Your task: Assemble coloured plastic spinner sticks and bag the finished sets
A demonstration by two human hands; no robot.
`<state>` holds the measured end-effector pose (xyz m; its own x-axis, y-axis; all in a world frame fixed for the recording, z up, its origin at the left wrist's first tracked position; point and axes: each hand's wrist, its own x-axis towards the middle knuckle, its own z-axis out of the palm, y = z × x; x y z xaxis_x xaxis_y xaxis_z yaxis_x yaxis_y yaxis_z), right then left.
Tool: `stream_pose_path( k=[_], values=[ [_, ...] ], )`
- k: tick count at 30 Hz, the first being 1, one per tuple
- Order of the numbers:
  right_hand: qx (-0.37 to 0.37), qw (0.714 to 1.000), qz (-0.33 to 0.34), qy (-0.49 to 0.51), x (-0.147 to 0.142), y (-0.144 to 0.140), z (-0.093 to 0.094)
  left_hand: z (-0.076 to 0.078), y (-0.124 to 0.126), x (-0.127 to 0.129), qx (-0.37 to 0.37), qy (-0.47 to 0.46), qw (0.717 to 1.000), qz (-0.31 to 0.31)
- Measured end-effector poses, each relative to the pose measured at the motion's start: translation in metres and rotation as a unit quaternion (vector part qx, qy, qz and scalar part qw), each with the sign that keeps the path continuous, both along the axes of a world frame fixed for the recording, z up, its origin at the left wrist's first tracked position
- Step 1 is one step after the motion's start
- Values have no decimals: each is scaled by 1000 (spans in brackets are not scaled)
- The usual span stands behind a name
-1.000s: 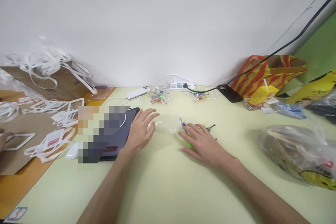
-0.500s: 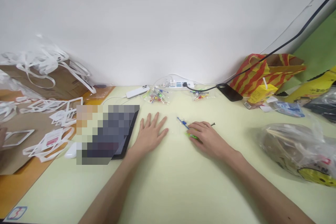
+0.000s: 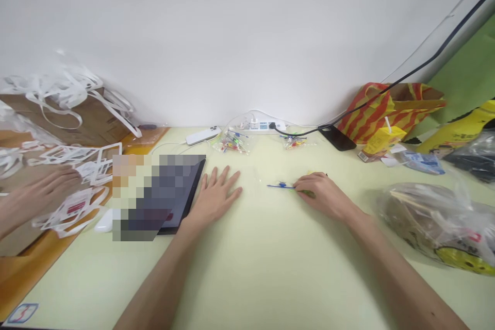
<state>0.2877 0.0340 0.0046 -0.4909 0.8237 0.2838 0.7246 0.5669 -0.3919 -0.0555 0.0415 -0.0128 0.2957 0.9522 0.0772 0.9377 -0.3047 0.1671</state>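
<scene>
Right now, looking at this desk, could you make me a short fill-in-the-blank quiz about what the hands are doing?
1. The left hand lies flat, fingers spread, beside the dark ____.
2. The right hand rests on small pieces; a thin ____ one sticks out toward the left.
3. Behind the two small clear bags lies a white power ____.
4. At the far left, another person's hand rests among white ____ frames.

Missing words: tablet; blue; strip; paper

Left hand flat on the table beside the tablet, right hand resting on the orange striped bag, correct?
Not quite. The head view shows the right hand on small colored pieces on the table, apart from the orange striped bag. The left hand does lie flat beside the tablet.
</scene>
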Motion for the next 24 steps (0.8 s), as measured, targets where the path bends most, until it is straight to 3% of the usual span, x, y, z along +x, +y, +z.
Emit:
stream_pose_path(
  k=[3, 9, 18, 24],
  values=[
    [-5, 998, 39, -49, 9, 3, 0, -2, 2, -2, 17, -7, 1000, -1],
    [62, 997, -14, -46, -5, -2, -10, -4, 5, 4, 66, -49, 996, -24],
    [88, 993, 20, -83, -47, -10, -17, 14, -13, 44, 111, -142, 965, -191],
    [87, 993, 49, -56, -51, -7, -20, 16, -18, 55, 114, -163, 952, -232]
  ],
)
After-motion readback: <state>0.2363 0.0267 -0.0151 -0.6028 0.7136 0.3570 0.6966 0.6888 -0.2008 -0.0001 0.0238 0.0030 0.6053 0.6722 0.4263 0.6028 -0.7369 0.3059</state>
